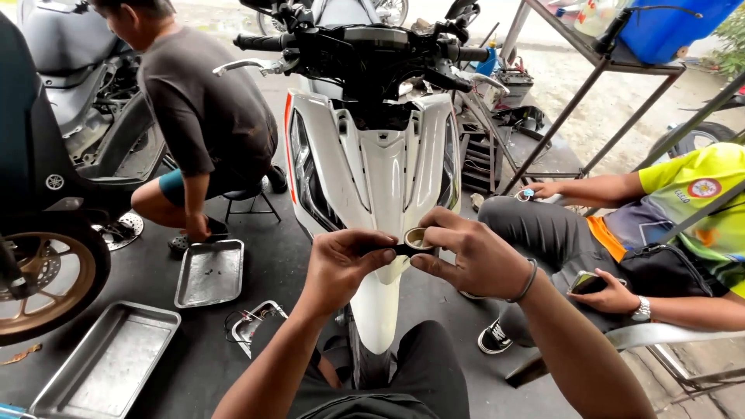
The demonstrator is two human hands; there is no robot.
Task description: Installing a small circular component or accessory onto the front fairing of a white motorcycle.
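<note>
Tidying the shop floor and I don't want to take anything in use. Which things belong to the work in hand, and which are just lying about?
In hand:
- small roll of tape, held by left hand and right hand
- white scooter front panel directly behind it

Lying about:
- three metal trays on the floor
- blue barrel on the rack

Round red-yellow badge (704, 188) on yellow shirt (698, 202).
</note>
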